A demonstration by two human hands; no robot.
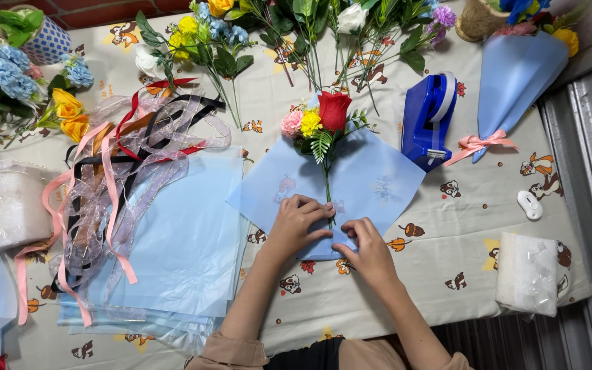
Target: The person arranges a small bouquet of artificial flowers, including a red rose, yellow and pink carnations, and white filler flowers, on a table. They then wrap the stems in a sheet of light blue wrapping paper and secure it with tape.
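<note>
A small bunch of flowers (323, 116), with a red rose, a pink bloom and a yellow bloom, lies on a light blue wrapping sheet (378, 179) set as a diamond on the table. Its green stem runs down toward my hands. My left hand (297, 220) presses flat on the sheet's lower part, over the stem's end. My right hand (362, 247) pinches the folded bottom corner of the sheet just beside it. Both hands touch the paper.
A stack of light blue sheets (186, 253) and a tangle of ribbons (114, 171) lie at the left. A blue tape dispenser (429, 120) and a wrapped blue bouquet (515, 79) are at the right. Loose flowers (220, 41) line the far edge. White packets (527, 273) sit near the table's right edge.
</note>
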